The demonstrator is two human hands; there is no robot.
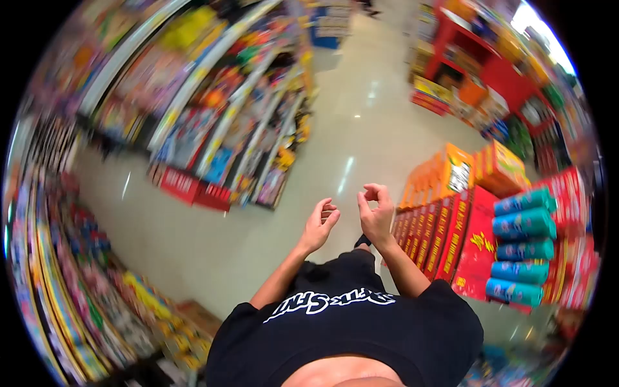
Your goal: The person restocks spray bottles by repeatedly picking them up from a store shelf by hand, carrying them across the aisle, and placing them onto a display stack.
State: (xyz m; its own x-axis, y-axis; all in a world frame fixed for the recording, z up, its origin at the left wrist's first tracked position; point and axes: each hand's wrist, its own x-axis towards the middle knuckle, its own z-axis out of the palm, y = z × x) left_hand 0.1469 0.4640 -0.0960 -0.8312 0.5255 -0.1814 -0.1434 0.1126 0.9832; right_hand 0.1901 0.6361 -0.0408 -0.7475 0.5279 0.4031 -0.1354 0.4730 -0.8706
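Note:
My left hand [319, 226] is raised in front of my body, its fingers loosely bent and nothing visible in it. Beside it, a short gap apart, my right hand [377, 213] is held up with thumb and fingers curved and a space between them; it holds nothing I can see. Neither hand touches any goods. Closest to the right hand is a row of red boxes [452, 226] with gold lettering. Orange boxes [446, 169] stand behind these. Several teal and blue bottles [523, 224] lie to the right of the red boxes.
Shelves [225, 122] packed with colourful goods rise at the upper left. Stacked goods [71, 258] line the left side. The shiny tiled floor [342, 129] runs forward between the displays. A red display stand [500, 71] is at the upper right. Much of the scene is blurred.

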